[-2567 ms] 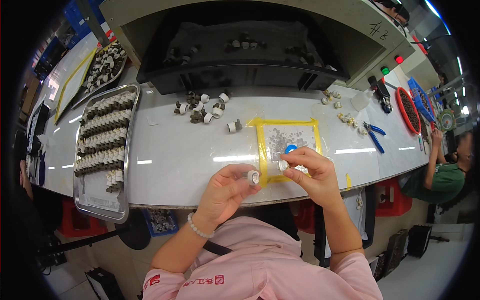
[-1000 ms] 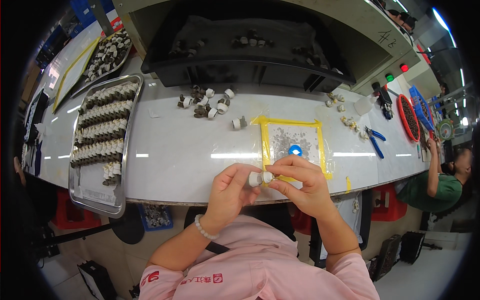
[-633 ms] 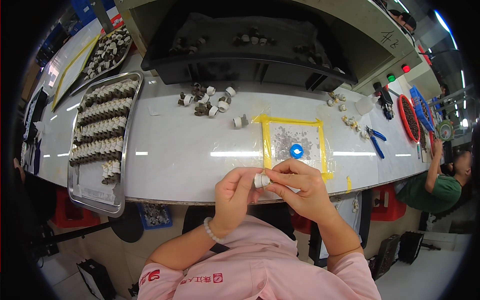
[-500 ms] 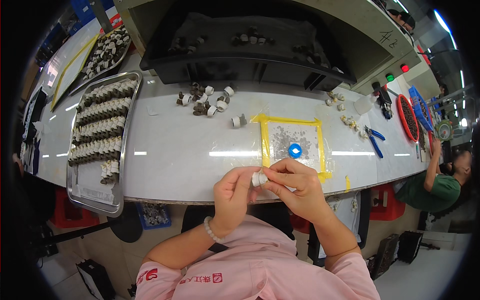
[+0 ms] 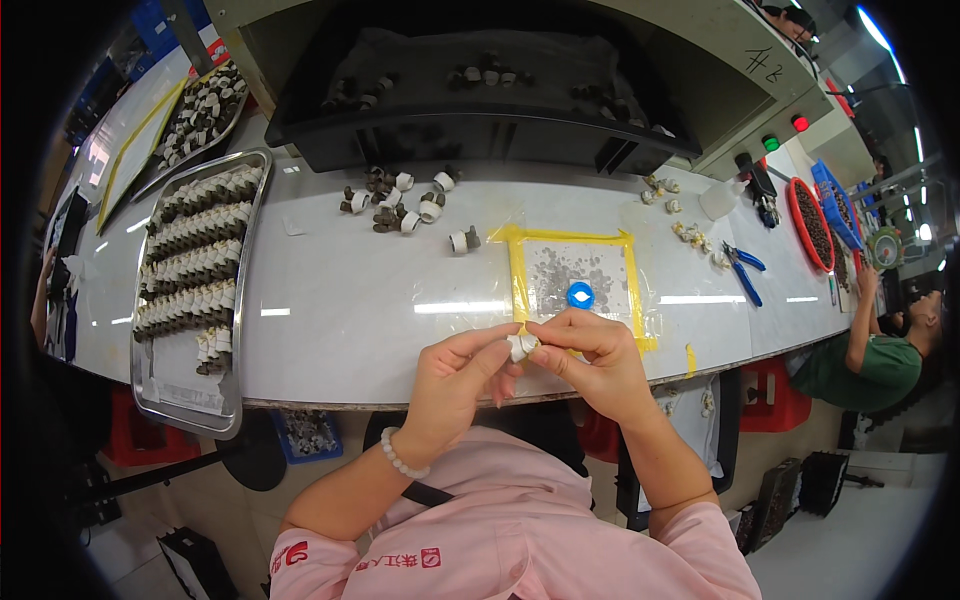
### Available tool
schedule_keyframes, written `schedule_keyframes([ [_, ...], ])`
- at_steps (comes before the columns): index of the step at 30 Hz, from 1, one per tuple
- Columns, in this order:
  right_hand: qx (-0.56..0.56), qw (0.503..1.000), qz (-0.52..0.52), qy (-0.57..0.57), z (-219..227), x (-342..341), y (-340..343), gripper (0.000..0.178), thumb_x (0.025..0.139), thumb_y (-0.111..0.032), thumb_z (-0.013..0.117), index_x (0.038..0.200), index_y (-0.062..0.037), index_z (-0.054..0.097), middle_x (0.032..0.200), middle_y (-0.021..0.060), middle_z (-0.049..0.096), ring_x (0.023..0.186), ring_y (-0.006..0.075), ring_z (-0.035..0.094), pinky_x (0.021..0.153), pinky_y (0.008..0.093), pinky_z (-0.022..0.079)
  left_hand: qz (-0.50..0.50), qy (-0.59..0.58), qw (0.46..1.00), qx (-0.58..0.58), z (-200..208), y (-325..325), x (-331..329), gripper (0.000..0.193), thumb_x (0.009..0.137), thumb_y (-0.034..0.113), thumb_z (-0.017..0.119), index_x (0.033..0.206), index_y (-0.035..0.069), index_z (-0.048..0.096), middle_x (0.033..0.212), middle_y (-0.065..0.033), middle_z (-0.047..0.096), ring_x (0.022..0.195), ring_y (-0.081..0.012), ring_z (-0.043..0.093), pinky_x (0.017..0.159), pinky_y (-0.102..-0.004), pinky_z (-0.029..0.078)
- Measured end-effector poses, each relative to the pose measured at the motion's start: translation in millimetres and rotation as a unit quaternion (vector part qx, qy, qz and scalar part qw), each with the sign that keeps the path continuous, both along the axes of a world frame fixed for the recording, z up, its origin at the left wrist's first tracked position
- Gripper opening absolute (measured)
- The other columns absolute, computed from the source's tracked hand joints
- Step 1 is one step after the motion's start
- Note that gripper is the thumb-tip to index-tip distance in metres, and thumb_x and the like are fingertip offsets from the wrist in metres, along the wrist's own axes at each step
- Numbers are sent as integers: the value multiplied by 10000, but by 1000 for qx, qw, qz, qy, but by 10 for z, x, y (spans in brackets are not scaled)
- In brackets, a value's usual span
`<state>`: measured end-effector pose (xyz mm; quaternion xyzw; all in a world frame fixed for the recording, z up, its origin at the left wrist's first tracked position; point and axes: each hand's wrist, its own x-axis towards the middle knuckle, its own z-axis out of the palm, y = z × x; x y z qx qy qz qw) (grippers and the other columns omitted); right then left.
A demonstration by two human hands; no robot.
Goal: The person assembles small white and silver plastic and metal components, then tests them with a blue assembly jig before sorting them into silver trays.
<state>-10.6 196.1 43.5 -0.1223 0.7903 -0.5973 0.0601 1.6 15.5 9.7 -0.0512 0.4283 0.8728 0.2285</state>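
While both hands met just below the middle of the frame, over the near edge of the table (image 5: 350, 310), a small white cylindrical part (image 5: 519, 346) sat pinched between them; the left hand (image 5: 455, 375) closed its thumb and forefinger on the part's left end, and the right hand (image 5: 590, 355) closed its fingertips on the right end, so neither hand's fingers stood open. The step in hand looked like fitting or turning something on the little part, a close two-handed job done in the air and not on the surface; whether a second piece was being pressed on I could not tell, since the fingers hid most of it. The next move, as I judged it, called for a steady pinch from the left hand while the right worked its end, with the part kept level so nothing slipped out.

The part's long axis seemed to run roughly left to right across the frame, one end toward each hand; which end was the open or front one could not be made out.

Just above the hands lay a yellow-taped square (image 5: 575, 280) with a blue ring (image 5: 580, 294) on its lower edge; more white and dark parts (image 5: 400, 200) were scattered toward the upper middle; a metal tray (image 5: 150, 340) of rowed parts stood at the left; blue-handled pliers (image 5: 742, 270) lay at the right.
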Motion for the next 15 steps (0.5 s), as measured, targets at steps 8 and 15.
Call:
schedule_keyframes([
  [8,-10,1000,0,-3,4,-35,-86,216,790,-75,664,993,-3,666,810,94,618,732,140,572,663,238,442,40,-15,999,-6,-5,10,4,261,924,106,499,1140,-26,564,759,-99,624,581,-124,569,476,-205,443],
  [15,12,998,33,57,75,-33,-94,325,769,-79,684,1080,-4,623,815,87,604,722,161,575,656,261,444,-3,-121,987,104,72,-90,-129,280,950,214,454,1049,-23,565,706,-86,608,536,-126,553,438,-196,417],
])
